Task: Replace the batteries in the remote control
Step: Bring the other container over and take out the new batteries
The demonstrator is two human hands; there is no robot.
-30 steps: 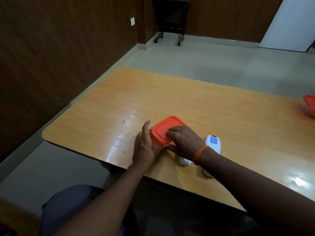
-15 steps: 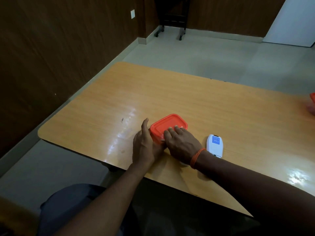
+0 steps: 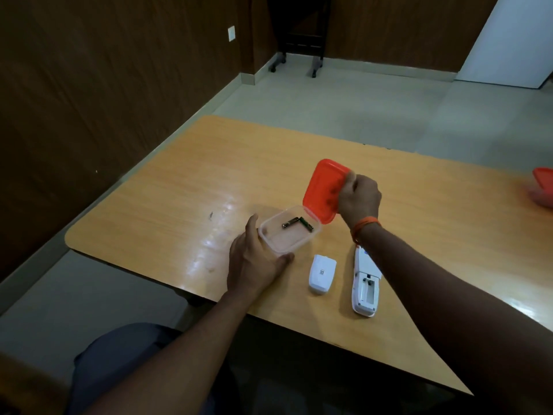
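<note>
The left hand (image 3: pixel 254 262) gripped the near-left corner of the clear container (image 3: pixel 288 230) on the desk (image 3: pixel 167 205), while the right hand (image 3: pixel 359 197) pinched the orange lid (image 3: pixel 321 191), tilted up over its far-right rim. Two batteries (image 3: pixel 297 224) lay loose inside; a jerk of the lid could tip the light box and spill them. The remote control (image 3: pixel 365 284), compartment open, lay near-right under the right forearm, its cover (image 3: pixel 322 274) between it and the box, so a dropped lid might knock either.

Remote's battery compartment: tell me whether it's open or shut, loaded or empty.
Open and empty: the remote lies back-up with its bay bare, and its cover lies apart beside it.
</note>
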